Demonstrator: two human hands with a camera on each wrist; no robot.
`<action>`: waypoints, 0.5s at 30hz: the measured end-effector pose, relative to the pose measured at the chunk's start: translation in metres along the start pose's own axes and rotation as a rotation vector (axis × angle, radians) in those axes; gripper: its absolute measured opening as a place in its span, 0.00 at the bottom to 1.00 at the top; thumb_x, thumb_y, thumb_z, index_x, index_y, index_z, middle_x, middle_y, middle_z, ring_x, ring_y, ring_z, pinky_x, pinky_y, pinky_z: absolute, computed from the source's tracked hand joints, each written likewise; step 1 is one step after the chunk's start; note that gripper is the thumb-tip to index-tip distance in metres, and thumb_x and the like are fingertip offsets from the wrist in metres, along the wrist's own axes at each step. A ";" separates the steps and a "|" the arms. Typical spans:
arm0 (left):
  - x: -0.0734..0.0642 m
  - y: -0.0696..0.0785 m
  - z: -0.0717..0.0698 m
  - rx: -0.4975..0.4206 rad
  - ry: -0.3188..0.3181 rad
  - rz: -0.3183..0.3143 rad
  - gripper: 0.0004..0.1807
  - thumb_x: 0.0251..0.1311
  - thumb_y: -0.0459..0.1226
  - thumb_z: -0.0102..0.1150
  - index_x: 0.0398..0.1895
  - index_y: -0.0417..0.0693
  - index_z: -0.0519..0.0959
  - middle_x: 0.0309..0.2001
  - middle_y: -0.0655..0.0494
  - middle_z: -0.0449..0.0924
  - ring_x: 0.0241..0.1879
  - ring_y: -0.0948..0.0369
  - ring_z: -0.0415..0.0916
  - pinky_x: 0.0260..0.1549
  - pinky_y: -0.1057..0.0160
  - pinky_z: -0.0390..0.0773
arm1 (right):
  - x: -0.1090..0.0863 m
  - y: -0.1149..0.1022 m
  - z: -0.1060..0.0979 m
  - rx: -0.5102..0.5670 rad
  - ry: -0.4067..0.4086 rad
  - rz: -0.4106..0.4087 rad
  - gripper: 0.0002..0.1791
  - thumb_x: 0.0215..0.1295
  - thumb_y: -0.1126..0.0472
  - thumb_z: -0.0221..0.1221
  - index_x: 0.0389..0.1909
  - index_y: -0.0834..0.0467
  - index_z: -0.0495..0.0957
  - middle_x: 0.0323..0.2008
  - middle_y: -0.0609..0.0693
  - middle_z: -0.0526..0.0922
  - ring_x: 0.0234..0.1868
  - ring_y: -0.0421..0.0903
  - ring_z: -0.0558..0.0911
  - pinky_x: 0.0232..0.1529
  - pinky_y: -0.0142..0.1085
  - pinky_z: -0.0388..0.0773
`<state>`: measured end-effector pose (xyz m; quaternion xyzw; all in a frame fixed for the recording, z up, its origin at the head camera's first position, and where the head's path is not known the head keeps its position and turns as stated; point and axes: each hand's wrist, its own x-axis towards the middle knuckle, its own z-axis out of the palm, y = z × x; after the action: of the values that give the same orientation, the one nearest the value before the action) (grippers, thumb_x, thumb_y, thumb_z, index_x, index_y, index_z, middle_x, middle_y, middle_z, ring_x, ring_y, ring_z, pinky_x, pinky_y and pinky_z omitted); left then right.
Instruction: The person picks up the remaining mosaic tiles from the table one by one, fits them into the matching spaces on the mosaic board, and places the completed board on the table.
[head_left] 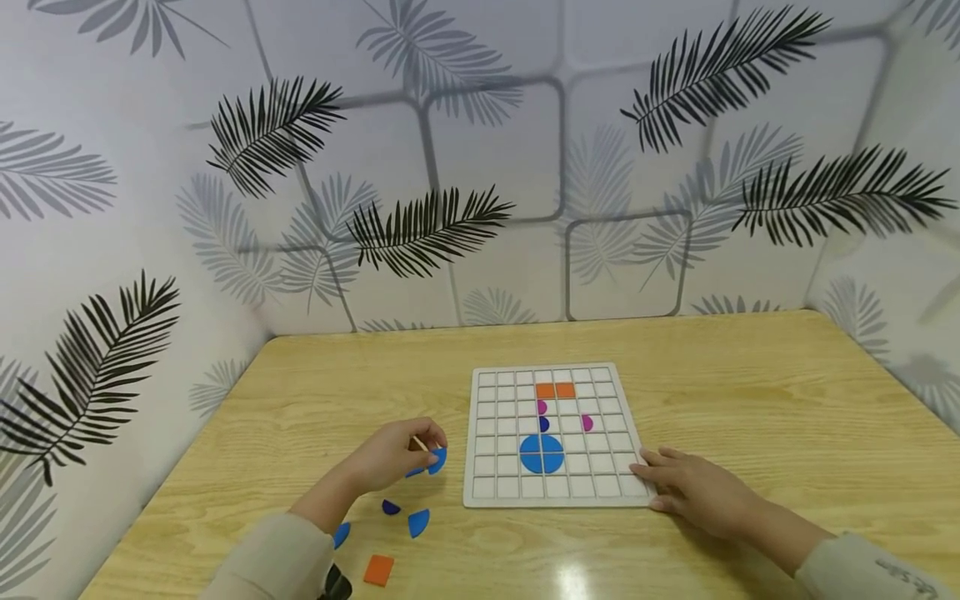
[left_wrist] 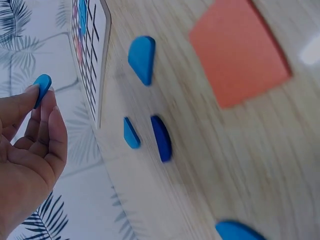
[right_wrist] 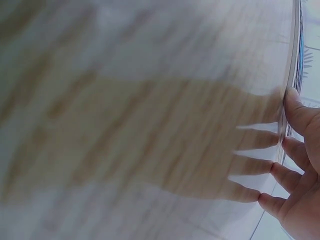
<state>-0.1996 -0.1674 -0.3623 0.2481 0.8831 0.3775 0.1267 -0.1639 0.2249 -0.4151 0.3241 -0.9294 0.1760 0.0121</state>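
Left of the board, my left hand [head_left: 393,454] pinches a blue quarter-circle piece [left_wrist: 43,89] between thumb and fingers, lifted off the table. My right hand [head_left: 697,490] rests at the lower right corner of the white grid board [head_left: 486,487], thumb and fingertips against its edge. On the board, blue quarter pieces [head_left: 552,462] form a circle. Above them sit a dark blue half-circle [head_left: 544,424], a magenta half-circle [head_left: 542,407] and two orange squares [head_left: 565,390]. Another magenta half-circle [head_left: 587,423] lies farther right.
Loose pieces lie on the wooden table [head_left: 750,392] near my left arm: a blue quarter-circle [head_left: 418,522], a dark blue half-circle [head_left: 391,507], an orange square [head_left: 378,570], and a blue piece [head_left: 341,534] partly behind the sleeve. A leaf-patterned wall [head_left: 510,258] stands behind.
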 end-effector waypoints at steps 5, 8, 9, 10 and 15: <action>0.010 0.007 0.009 -0.017 -0.013 0.028 0.06 0.56 0.28 0.50 0.35 0.45 0.73 0.32 0.56 0.70 0.29 0.60 0.69 0.27 0.62 0.70 | 0.000 -0.001 -0.001 -0.004 0.004 -0.001 0.24 0.55 0.53 0.55 0.50 0.62 0.72 0.52 0.63 0.69 0.51 0.66 0.65 0.46 0.55 0.62; 0.016 0.011 0.014 -0.024 -0.021 0.035 0.06 0.56 0.29 0.50 0.35 0.46 0.73 0.32 0.56 0.70 0.30 0.59 0.70 0.28 0.63 0.70 | 0.000 -0.001 -0.001 -0.001 0.005 -0.001 0.24 0.55 0.54 0.56 0.50 0.63 0.72 0.51 0.63 0.69 0.51 0.66 0.65 0.46 0.55 0.62; 0.018 0.013 0.016 -0.027 -0.024 0.036 0.06 0.55 0.29 0.51 0.35 0.46 0.73 0.32 0.56 0.70 0.30 0.59 0.70 0.28 0.63 0.70 | 0.001 -0.001 -0.001 0.001 0.001 -0.001 0.24 0.55 0.53 0.55 0.50 0.63 0.72 0.51 0.63 0.69 0.51 0.66 0.65 0.46 0.55 0.62; 0.020 0.015 0.017 -0.029 -0.027 0.036 0.06 0.55 0.29 0.51 0.35 0.46 0.73 0.32 0.57 0.70 0.30 0.59 0.69 0.28 0.63 0.70 | 0.001 -0.001 -0.001 0.003 -0.001 -0.001 0.24 0.55 0.53 0.55 0.50 0.63 0.72 0.52 0.63 0.69 0.51 0.66 0.65 0.46 0.55 0.62; 0.032 0.024 0.028 -0.026 -0.040 0.029 0.06 0.55 0.29 0.52 0.34 0.46 0.73 0.31 0.57 0.70 0.29 0.61 0.69 0.29 0.65 0.70 | 0.002 -0.002 -0.001 0.014 -0.013 0.004 0.24 0.55 0.52 0.55 0.51 0.62 0.71 0.52 0.63 0.68 0.51 0.66 0.65 0.46 0.56 0.62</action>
<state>-0.2070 -0.1188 -0.3652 0.2667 0.8718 0.3855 0.1422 -0.1646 0.2226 -0.4133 0.3234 -0.9289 0.1805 0.0035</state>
